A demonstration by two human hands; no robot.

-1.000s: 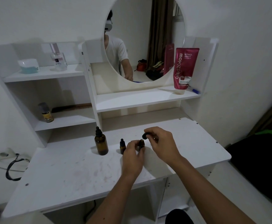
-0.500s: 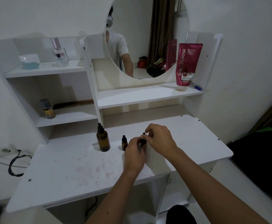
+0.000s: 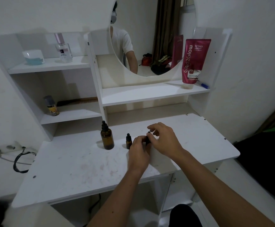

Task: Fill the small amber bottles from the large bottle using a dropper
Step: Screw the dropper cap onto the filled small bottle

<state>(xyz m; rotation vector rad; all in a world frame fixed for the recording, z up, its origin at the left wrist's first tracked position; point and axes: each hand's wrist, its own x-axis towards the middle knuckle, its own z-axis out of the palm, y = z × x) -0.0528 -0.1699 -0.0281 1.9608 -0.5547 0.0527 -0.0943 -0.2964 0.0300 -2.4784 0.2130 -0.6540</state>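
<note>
A large amber bottle with a black dropper cap stands on the white desk. To its right stands a small amber bottle, capped, with no hand on it. My left hand grips the body of a second small amber bottle, mostly hidden between my fingers. My right hand pinches that bottle's black dropper cap from above and the right.
A red tube and a blue pen sit on the shelf under the round mirror. The left shelves hold a perfume bottle, a white jar, a small yellow bottle and a comb. A black cable hangs at the left.
My right hand has brought the black dropper cap down onto the small bottle in my left hand and now closes on it there. The view shifted slightly.
</note>
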